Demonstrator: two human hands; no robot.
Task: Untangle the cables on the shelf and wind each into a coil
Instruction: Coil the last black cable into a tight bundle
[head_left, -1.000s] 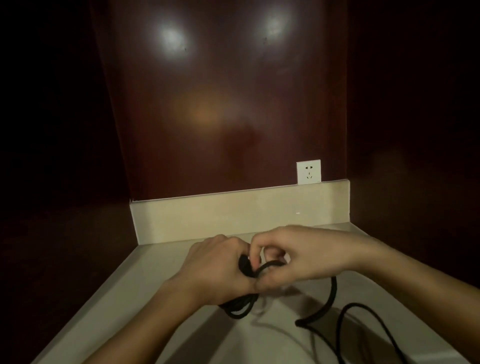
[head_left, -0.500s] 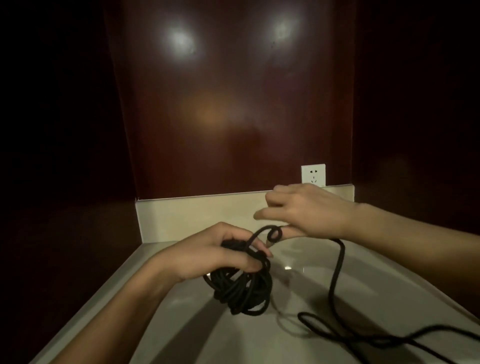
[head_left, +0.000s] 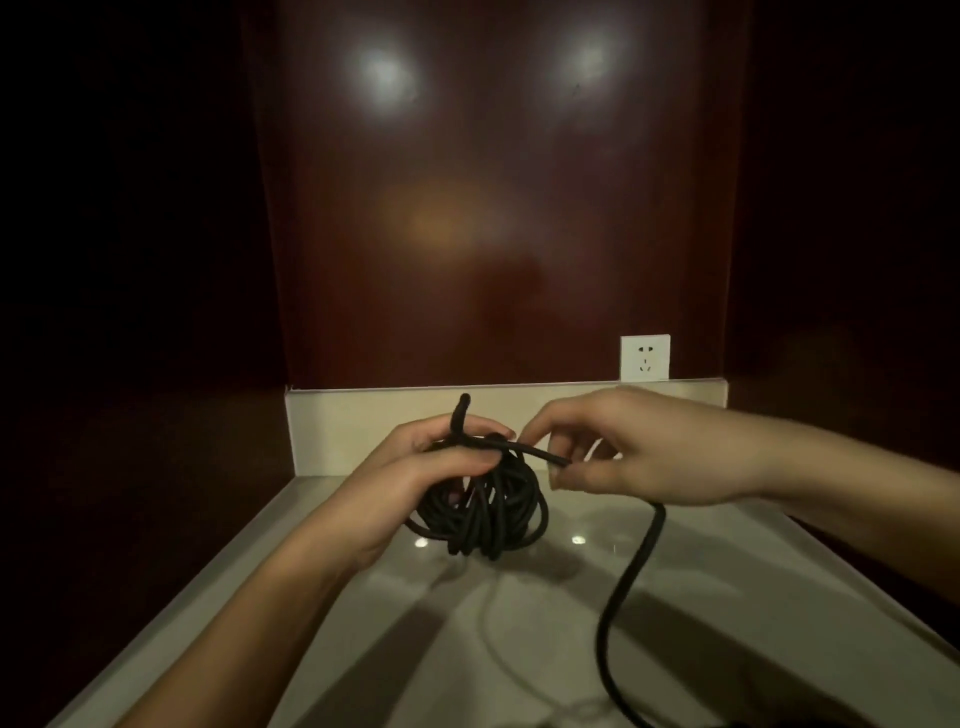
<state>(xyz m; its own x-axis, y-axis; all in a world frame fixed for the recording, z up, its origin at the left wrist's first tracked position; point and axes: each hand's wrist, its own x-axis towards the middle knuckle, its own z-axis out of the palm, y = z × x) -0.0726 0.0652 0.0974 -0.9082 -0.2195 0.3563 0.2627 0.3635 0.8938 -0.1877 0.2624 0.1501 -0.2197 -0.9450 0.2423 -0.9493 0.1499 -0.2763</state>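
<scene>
A black cable is wound into a coil (head_left: 488, 512) that hangs just above the pale shelf (head_left: 363, 649). My left hand (head_left: 415, 470) grips the top of the coil, and a short cable end sticks up past its fingers. My right hand (head_left: 639, 452) is to the right of the coil and pinches the strand that runs across the coil's top. From under my right hand the loose length of black cable (head_left: 623, 587) drops to the shelf and trails off toward the bottom edge. A thin pale cable (head_left: 488, 629) lies faintly on the shelf below the coil.
A white wall socket (head_left: 644, 357) sits above the shelf's cream back lip (head_left: 363, 421). Dark red wood panels close in the back and both sides. The shelf's left edge (head_left: 171, 618) runs diagonally toward me.
My left hand has lifted the coil and turned it upright. My right hand has dropped from near the socket to coil height, laying the strand over the top. The loose cable has pulled straighter.
</scene>
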